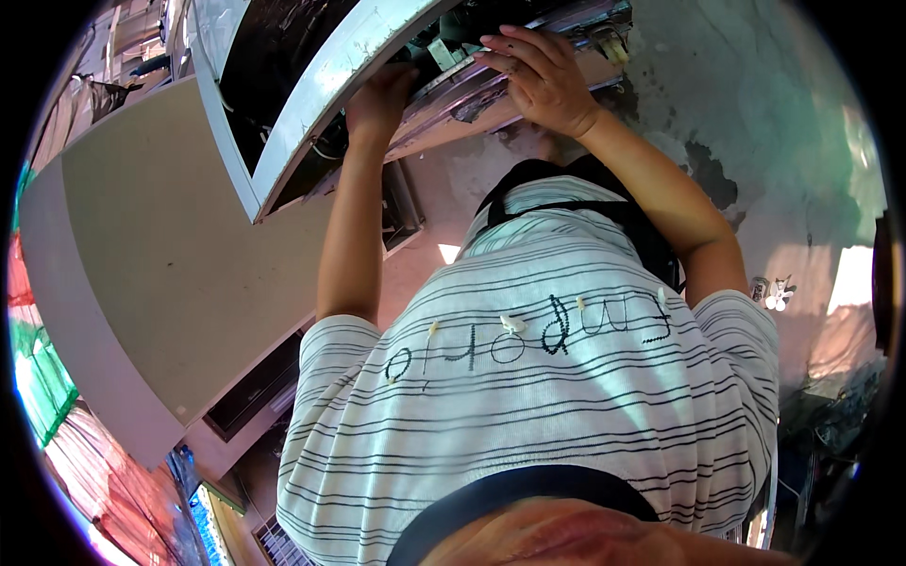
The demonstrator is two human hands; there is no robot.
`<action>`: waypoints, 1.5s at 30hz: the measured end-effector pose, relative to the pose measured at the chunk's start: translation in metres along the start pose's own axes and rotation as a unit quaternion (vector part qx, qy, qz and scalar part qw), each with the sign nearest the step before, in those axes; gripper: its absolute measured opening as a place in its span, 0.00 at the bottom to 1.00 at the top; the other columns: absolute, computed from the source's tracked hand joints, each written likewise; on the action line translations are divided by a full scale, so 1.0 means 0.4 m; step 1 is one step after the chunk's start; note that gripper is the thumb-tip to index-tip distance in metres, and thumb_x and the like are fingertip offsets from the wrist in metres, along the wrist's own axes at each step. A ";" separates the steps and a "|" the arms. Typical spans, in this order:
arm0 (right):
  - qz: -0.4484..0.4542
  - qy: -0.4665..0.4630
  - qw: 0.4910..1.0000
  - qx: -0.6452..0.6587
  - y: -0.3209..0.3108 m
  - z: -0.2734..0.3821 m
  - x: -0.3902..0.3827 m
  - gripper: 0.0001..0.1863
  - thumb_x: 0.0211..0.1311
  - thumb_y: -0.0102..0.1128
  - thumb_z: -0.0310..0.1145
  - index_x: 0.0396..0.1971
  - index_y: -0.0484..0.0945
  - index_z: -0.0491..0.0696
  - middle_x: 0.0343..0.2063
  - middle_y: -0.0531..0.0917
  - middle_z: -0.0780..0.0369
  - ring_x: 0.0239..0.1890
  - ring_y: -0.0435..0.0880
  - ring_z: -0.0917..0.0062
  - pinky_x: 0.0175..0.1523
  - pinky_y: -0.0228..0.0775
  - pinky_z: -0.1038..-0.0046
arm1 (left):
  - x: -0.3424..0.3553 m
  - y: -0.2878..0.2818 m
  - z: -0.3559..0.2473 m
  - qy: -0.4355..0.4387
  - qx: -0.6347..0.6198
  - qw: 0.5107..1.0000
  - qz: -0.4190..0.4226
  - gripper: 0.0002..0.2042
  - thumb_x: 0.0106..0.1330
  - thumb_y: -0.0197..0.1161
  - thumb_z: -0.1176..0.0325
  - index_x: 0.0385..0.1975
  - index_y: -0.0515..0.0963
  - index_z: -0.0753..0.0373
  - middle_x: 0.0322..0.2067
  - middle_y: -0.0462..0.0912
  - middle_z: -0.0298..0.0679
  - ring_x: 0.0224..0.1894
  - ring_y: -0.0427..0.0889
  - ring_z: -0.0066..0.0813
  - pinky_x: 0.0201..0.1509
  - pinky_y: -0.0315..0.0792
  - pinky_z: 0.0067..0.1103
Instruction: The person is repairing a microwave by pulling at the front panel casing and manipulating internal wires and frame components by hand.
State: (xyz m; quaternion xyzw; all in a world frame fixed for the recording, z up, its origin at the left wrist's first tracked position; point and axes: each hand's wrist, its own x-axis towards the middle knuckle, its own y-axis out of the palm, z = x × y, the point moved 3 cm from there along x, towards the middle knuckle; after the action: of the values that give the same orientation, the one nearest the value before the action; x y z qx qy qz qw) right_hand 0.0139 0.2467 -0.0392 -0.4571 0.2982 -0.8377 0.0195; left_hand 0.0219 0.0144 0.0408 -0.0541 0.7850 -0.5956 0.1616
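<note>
Casing (326, 85), one, white-rimmed and open, stands at the upper centre of the head view, dark parts and one pale block (441, 54) inside. Of your two hands, your left hand (379, 102) reaches in, its hidden fingers' grip impossible to tell; your right hand (547, 83) has bent, parted fingers at the edge.

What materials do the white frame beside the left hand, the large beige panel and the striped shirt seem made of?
White frame: probably painted metal; slightly glossy, with dark scuffs. Beige panel: perhaps laminated board; smooth, matte, pale-edged. Striped shirt: likely knit fabric; soft folds and fine ribbing show.
</note>
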 end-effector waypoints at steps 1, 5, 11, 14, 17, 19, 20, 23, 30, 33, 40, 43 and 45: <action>0.003 -0.001 1.000 -0.003 -0.001 0.001 0.002 0.24 0.53 0.56 0.28 0.53 0.76 0.59 0.56 0.74 0.74 0.61 0.68 0.80 0.60 0.59 0.71 | -0.005 0.000 0.001 0.003 -0.001 1.000 -0.016 0.14 0.61 0.65 0.57 0.42 0.83 0.56 0.36 0.86 0.41 0.38 0.85 0.29 0.44 0.74 0.23; 0.016 0.004 1.000 0.003 -0.006 0.007 0.008 0.24 0.52 0.57 0.27 0.51 0.77 0.59 0.55 0.74 0.74 0.61 0.68 0.79 0.59 0.59 0.71 | -0.072 -0.035 0.000 0.101 0.027 0.984 -0.145 0.14 0.62 0.64 0.59 0.43 0.82 0.59 0.35 0.85 0.44 0.38 0.84 0.28 0.44 0.74 0.23; 0.039 0.008 0.999 -0.005 -0.022 0.012 0.027 0.25 0.50 0.57 0.27 0.51 0.77 0.58 0.55 0.75 0.73 0.60 0.68 0.77 0.58 0.59 0.68 | -0.175 -0.038 0.019 -0.009 -0.364 0.923 -0.126 0.14 0.69 0.56 0.64 0.48 0.78 0.64 0.33 0.83 0.37 0.35 0.82 0.24 0.43 0.76 0.23; 0.073 0.027 0.997 -0.022 -0.053 0.046 0.057 0.24 0.50 0.58 0.29 0.51 0.76 0.58 0.54 0.75 0.72 0.60 0.68 0.76 0.59 0.56 0.66 | -0.213 -0.024 0.046 -0.119 -0.612 0.781 0.003 0.13 0.71 0.54 0.66 0.51 0.76 0.61 0.31 0.79 0.28 0.36 0.80 0.17 0.47 0.76 0.19; 0.068 0.056 0.996 -0.015 -0.077 0.090 0.087 0.22 0.51 0.60 0.31 0.50 0.77 0.57 0.49 0.77 0.69 0.57 0.71 0.74 0.61 0.52 0.66 | -0.221 0.009 0.077 -0.146 -0.744 0.646 0.085 0.12 0.69 0.57 0.64 0.47 0.76 0.61 0.31 0.80 0.28 0.35 0.81 0.14 0.45 0.79 0.17; 0.078 0.059 0.995 -0.007 -0.096 0.162 0.124 0.19 0.55 0.60 0.31 0.49 0.77 0.53 0.46 0.79 0.64 0.49 0.77 0.73 0.58 0.59 0.68 | -0.233 0.019 0.084 -0.150 -0.783 0.593 0.115 0.10 0.68 0.58 0.64 0.44 0.76 0.61 0.36 0.82 0.31 0.38 0.83 0.17 0.44 0.81 0.16; 0.099 0.124 0.985 0.071 -0.088 0.197 0.138 0.18 0.57 0.59 0.31 0.50 0.76 0.52 0.46 0.79 0.63 0.47 0.78 0.73 0.56 0.62 0.69 | -0.235 0.028 0.091 -0.157 -0.793 0.575 0.125 0.10 0.68 0.58 0.65 0.44 0.75 0.61 0.36 0.82 0.32 0.39 0.83 0.17 0.45 0.81 0.16; 0.141 0.239 0.933 0.229 -0.027 0.269 0.165 0.16 0.64 0.56 0.31 0.51 0.74 0.45 0.43 0.80 0.60 0.40 0.82 0.78 0.45 0.72 0.76 | -0.215 0.053 0.110 -0.157 -0.831 0.511 0.156 0.10 0.66 0.60 0.68 0.44 0.75 0.62 0.40 0.82 0.35 0.44 0.83 0.21 0.46 0.81 0.16; 0.154 0.411 0.829 0.348 0.098 0.341 0.155 0.17 0.68 0.54 0.35 0.51 0.74 0.41 0.43 0.82 0.60 0.42 0.81 0.81 0.47 0.70 0.81 | -0.221 0.062 0.171 -0.128 -0.825 0.522 0.178 0.10 0.65 0.62 0.69 0.44 0.75 0.62 0.42 0.82 0.37 0.45 0.83 0.23 0.47 0.79 0.17; 0.159 0.471 0.780 0.382 0.124 0.384 0.151 0.16 0.70 0.52 0.37 0.48 0.76 0.42 0.39 0.82 0.61 0.40 0.80 0.82 0.46 0.70 0.82 | -0.236 0.063 0.185 -0.057 -0.797 0.570 0.192 0.11 0.65 0.62 0.69 0.45 0.76 0.63 0.42 0.82 0.37 0.44 0.83 0.24 0.46 0.78 0.18; 0.184 0.445 0.858 0.177 0.041 0.329 0.193 0.15 0.70 0.50 0.39 0.44 0.79 0.43 0.31 0.82 0.67 0.26 0.77 0.86 0.32 0.67 0.83 | -0.235 -0.024 0.273 0.292 -0.396 0.842 -0.221 0.12 0.61 0.63 0.70 0.44 0.79 0.58 0.42 0.82 0.35 0.44 0.81 0.34 0.51 0.72 0.28; 0.254 0.397 0.882 0.005 0.025 0.299 0.234 0.16 0.69 0.52 0.39 0.46 0.79 0.43 0.27 0.82 0.67 0.23 0.75 0.87 0.29 0.66 0.83 | -0.201 -0.008 0.307 0.297 -0.299 0.851 -0.314 0.11 0.57 0.64 0.69 0.41 0.80 0.56 0.43 0.80 0.32 0.46 0.78 0.34 0.56 0.66 0.32; 0.243 0.352 0.902 -0.066 0.026 0.254 0.245 0.15 0.66 0.55 0.36 0.48 0.79 0.45 0.25 0.84 0.64 0.22 0.79 0.84 0.31 0.70 0.79 | -0.179 0.030 0.319 0.297 -0.274 0.861 -0.309 0.11 0.57 0.63 0.70 0.41 0.80 0.55 0.42 0.80 0.30 0.45 0.77 0.32 0.55 0.67 0.30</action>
State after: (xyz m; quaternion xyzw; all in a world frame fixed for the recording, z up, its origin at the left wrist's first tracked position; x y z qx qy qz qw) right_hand 0.0334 0.1595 0.0704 -0.0464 0.4417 -0.8918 0.0858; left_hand 0.1314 -0.0793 0.0124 -0.1560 0.8704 -0.3637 -0.2930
